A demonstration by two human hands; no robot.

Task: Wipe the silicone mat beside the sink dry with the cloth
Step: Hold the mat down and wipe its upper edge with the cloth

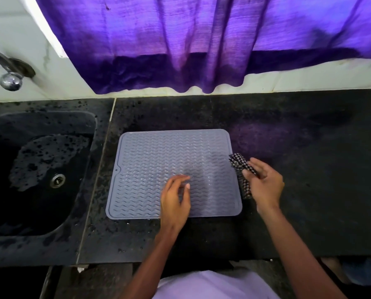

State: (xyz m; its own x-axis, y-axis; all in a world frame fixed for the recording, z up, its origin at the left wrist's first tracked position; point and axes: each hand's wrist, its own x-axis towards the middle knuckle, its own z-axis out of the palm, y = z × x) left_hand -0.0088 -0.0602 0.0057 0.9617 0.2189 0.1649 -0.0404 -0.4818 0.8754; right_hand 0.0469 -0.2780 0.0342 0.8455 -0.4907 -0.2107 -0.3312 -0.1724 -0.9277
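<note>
The mat [158, 160] is laid flat on the desk [309, 169], just beside the sink [93, 134] and nearer the desk's front edge, ribbed face up. The checked cloth [239, 165] is held bunched at the mat's right edge, partly over the mat and partly over the desk. It is clamped in the right hand [264, 182], whose fingers are curled round it. The left hand [174, 197] is placed over the mat's front middle, its fingers loosely bent with nothing in them; whether they touch the mat cannot be told. The step in hand is judged to be the bringing of the cloth onto the mat. Next, the cloth should be pressed flat and drawn leftward across the ribs, with the mat steadied by the left hand so that it is not dragged. A tap [9, 70] and a curtain [180, 39] are seen behind.
</note>
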